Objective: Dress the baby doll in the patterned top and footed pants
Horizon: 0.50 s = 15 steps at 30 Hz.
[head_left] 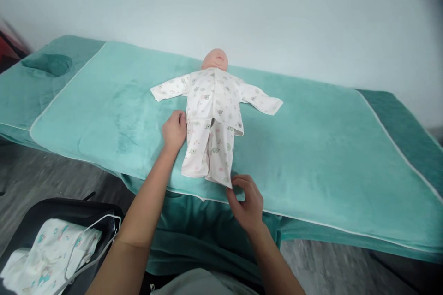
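Note:
A baby doll (215,59) lies on its back on the green-covered bed, dressed in a white printed baby shirt (212,92) with both sleeves spread out. White printed baby trousers (221,152) cover its legs, their top partly under the shirt hem. At the waist's left edge, my left hand (175,130) is closed with curled fingers on the trousers' side; its fingertips are partly hidden. My right hand (247,200) pinches the bottom corner of the right-side trouser leg between thumb and fingers, near the bed's front edge. The doll's hands and feet are not visible.
The long bed (321,156) has a smooth green cover with white piping and a face hole (48,64) at the left end. A pale wall stands behind it. At lower left, a black chair (51,207) holds folded printed cloth (58,249) and a white cable (90,265).

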Available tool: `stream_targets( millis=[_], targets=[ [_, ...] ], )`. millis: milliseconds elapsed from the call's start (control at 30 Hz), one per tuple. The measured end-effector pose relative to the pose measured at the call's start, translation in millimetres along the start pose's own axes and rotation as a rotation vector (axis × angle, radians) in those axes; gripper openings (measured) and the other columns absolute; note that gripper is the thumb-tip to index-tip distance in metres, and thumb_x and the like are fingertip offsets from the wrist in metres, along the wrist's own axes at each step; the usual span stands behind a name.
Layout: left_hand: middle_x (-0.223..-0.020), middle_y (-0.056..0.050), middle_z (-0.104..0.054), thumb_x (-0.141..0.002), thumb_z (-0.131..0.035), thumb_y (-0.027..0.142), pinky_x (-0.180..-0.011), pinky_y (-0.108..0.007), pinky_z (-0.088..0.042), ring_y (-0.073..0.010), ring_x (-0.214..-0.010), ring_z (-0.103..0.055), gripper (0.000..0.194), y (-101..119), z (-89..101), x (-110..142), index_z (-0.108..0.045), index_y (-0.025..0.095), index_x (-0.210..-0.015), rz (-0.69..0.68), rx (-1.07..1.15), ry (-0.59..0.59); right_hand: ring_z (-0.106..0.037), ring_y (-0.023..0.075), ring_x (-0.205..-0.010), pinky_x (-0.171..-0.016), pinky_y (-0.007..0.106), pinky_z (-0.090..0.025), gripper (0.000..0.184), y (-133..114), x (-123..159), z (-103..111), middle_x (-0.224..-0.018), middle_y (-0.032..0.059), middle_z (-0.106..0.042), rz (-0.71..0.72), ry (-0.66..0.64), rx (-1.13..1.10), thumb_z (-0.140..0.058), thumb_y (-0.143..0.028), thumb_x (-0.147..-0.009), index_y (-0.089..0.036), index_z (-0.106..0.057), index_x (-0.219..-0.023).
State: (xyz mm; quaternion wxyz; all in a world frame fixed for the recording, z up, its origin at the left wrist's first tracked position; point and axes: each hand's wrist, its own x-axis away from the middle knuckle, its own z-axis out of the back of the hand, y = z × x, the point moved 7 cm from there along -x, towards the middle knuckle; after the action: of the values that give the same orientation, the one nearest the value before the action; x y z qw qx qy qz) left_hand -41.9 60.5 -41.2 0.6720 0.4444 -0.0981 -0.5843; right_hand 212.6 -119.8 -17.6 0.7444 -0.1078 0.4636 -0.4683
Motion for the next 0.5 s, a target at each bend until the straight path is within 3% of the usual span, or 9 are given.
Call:
stream_targets(
  millis=[100,233,333,500],
  targets=[
    [-0.085,-0.005,-0.074,-0.100,-0.047,0.032,-0.068,-0.032,-0.040,-0.0231,-0.076,-0.066,0.019,0,0.3,0,-0.065,0.024,-0.100,-0.003,0.008,0.000,-0.066,0.0233,-0.089,-0.073,0.041,-0.060,0.029,-2,3,-1,-0.101,0.0074,-0.066,0.020,-0.024,0.059,-0.067,-0.012,-0.089,-0.025,-0.058,-0.114],
    [-0.087,-0.004,-0.074,-0.100,-0.047,0.030,-0.070,-0.032,-0.042,-0.0217,-0.077,-0.066,0.018,0,2.7,0,-0.065,0.024,-0.099,-0.006,0.057,0.015,-0.065,0.0295,-0.109,-0.088,0.051,-0.060,0.042,-23,-3,-10,-0.115,0.0121,-0.067,0.098,-0.045,0.092,-0.071,-0.016,-0.089,-0.026,-0.057,-0.127],
    [-0.086,-0.003,-0.073,-0.100,-0.047,0.031,-0.071,-0.031,-0.043,-0.0206,-0.077,-0.066,0.018,-1,5.3,0,-0.064,0.024,-0.100,0.003,0.085,0.031,-0.059,0.0339,-0.124,-0.100,0.057,-0.055,0.036,-37,-16,-27,-0.127,0.0152,-0.065,0.122,-0.091,0.176,-0.072,-0.019,-0.090,-0.024,-0.059,-0.123],
    [-0.081,-0.002,-0.070,-0.100,-0.048,0.031,-0.070,-0.031,-0.043,-0.0194,-0.072,-0.063,0.018,-2,8.5,0,-0.064,0.024,-0.098,0.005,0.134,0.053,-0.049,0.0395,-0.139,-0.109,0.067,-0.047,0.019,-37,-34,-49,-0.142,0.0176,-0.060,0.083,-0.126,0.278,-0.072,-0.022,-0.091,-0.023,-0.060,-0.106]
  ],
)
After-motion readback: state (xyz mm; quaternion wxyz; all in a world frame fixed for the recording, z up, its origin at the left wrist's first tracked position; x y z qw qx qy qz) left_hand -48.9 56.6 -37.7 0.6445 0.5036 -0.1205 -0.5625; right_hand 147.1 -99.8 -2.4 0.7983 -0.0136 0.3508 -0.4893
